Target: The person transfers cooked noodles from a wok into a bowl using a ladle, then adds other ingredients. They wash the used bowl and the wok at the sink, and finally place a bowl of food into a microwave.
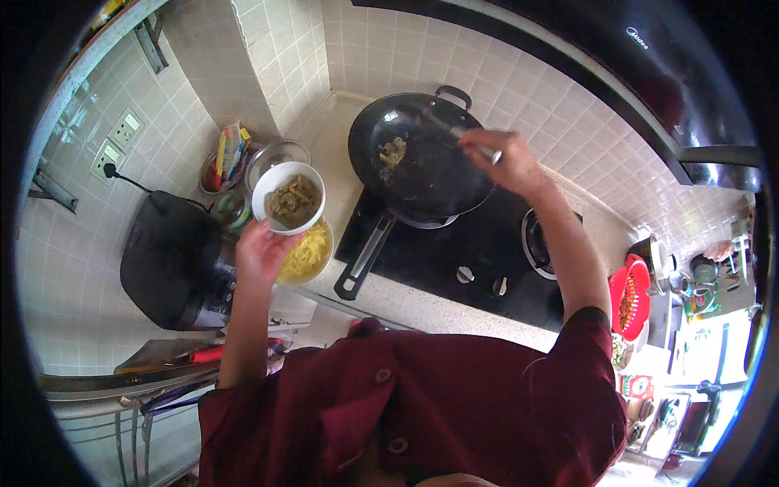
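Note:
My left hand holds a white bowl of brownish cooked food, left of the wok. Partly beneath it stands a bowl of yellow shredded food. In my right hand is the handle of a metal utensil, whose far end reaches over the wok and is hard to make out. The black wok sits on the left burner of the stove. A small clump of the brownish food lies on its left side. The wok's long handle points towards me.
A black appliance stands at the left, near a glass jar, a metal lid and a basket with packets. The second burner is under my right forearm. A red colander and pots stand farther right.

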Available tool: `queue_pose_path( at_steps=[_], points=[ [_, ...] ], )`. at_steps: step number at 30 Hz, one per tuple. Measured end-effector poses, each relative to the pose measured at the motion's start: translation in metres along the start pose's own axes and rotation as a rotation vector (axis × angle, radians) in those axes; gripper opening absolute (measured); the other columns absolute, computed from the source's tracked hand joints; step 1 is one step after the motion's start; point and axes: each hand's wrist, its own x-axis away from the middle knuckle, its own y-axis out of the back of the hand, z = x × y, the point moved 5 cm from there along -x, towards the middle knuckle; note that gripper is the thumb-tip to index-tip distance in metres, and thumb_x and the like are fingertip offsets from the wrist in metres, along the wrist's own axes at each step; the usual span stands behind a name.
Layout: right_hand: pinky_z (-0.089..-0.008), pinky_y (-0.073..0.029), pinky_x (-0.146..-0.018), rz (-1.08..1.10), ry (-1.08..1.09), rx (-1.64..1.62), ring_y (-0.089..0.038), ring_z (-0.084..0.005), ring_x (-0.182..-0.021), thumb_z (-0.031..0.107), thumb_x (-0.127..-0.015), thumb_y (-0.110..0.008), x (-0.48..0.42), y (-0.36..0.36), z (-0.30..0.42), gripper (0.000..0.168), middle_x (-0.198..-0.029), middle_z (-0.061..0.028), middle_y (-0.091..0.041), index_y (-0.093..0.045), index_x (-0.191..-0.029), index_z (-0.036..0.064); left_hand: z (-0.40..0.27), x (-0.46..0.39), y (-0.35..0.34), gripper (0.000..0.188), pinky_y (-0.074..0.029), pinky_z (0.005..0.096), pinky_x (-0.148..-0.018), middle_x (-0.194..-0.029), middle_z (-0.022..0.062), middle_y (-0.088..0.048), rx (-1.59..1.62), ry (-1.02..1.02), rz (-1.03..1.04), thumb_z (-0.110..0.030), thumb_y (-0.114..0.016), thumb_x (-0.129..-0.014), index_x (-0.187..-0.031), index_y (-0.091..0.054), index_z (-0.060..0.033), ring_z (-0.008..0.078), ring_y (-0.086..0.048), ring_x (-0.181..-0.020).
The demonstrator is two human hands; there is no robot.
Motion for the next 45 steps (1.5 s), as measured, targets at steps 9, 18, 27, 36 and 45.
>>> queue_pose_path(
  at_steps=[9,18,27,36,45],
  points=[
    [-0.0293,-0.055,-0.074,-0.017,-0.542,-0.425,-0.065,-0.0154,-0.083,0.012,-0.086,-0.062,0.028,0.040,-0.020,0.020,-0.087,-0.0107,-0.067,-0.064,-0.102,-0.001,-0.001,-0.004,0.006,0.042,-0.042,0.0593,-0.096,-0.119,0.0224,-0.053,0.013,0.005,-0.079,-0.013,-0.056,-0.081,-0.116,-0.047,0.0071,0.0380,-0.051,-0.113],
    [-0.0291,-0.059,-0.073,-0.345,-1.105,-1.005,-0.067,-0.0278,-0.079,0.011,-0.089,-0.057,0.113,0.092,-0.197,0.024,-0.094,-0.0221,-0.063,-0.058,-0.102,-0.009,0.007,-0.016,0.020,0.046,-0.038,0.0591,-0.100,-0.121,0.0212,-0.053,0.046,0.102,-0.073,-0.011,-0.054,-0.080,-0.121,-0.045,0.0052,0.0375,-0.047,-0.119],
    [-0.0313,-0.058,-0.080,-0.285,-0.984,-1.408,-0.065,-0.0339,-0.091,0.008,-0.091,-0.052,0.094,-0.024,-0.242,0.027,-0.101,-0.0269,-0.061,-0.052,-0.109,-0.012,0.050,-0.089,0.043,0.033,-0.047,0.0574,-0.089,-0.113,0.0210,-0.056,-0.077,0.162,-0.149,-0.009,-0.055,-0.079,-0.110,-0.052,0.0004,0.0367,-0.056,-0.106],
    [-0.0311,-0.059,-0.073,-0.446,-0.798,-1.412,-0.065,-0.0364,-0.090,0.013,-0.093,-0.049,0.072,-0.009,-0.189,0.027,-0.098,-0.0268,-0.062,-0.052,-0.107,-0.010,0.044,-0.107,0.029,0.038,-0.045,0.0571,-0.092,-0.118,0.0206,-0.054,-0.161,0.078,-0.111,-0.012,-0.055,-0.079,-0.114,-0.049,0.0035,0.0353,-0.055,-0.108],
    [-0.0392,-0.057,-0.077,-0.207,-0.158,-0.991,-0.065,-0.0378,-0.091,0.011,-0.090,-0.054,0.040,0.057,0.009,0.021,-0.103,-0.0289,-0.060,-0.056,-0.103,-0.006,0.029,-0.092,-0.005,0.039,-0.043,0.0613,-0.093,-0.116,0.0242,-0.052,-0.027,0.136,-0.078,-0.011,-0.055,-0.081,-0.115,-0.046,0.0057,0.0415,-0.051,-0.110]
  ],
)
